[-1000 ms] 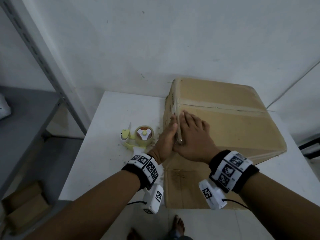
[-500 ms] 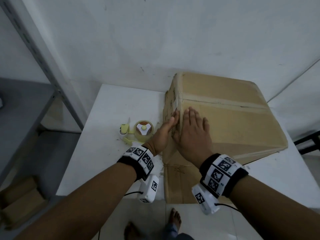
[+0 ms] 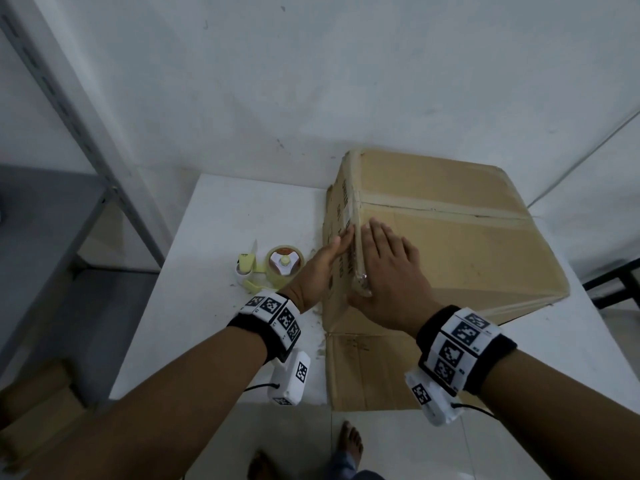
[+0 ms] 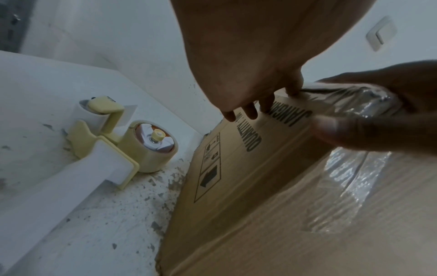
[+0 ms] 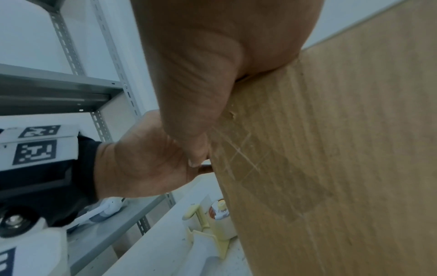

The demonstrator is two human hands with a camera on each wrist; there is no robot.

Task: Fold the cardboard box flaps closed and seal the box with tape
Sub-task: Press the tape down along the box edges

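Note:
The brown cardboard box (image 3: 467, 244) lies on the white table (image 3: 214, 237) with its flaps closed and tape along the middle seam and the left top edge. My left hand (image 3: 322, 265) lies flat against the box's left side, its straight fingers (image 4: 250, 110) pressing the clear tape (image 4: 354, 104) below that edge. My right hand (image 3: 388, 271) lies palm down on the box top beside the same edge. Its thumb (image 4: 369, 130) hangs over the near corner onto the tape. Neither hand holds anything. The yellow tape dispenser (image 3: 273, 268) lies on the table left of the box.
A loose cardboard flap (image 3: 363, 368) lies flat on the table in front of the box and reaches the front edge. A grey metal shelf (image 3: 86, 140) stands to the left. The white wall is close behind the box. A bare foot (image 3: 349, 441) is on the floor below.
Both hands keep pressing on the box's left top edge and have shifted only slightly along it. The head view has tilted a little.

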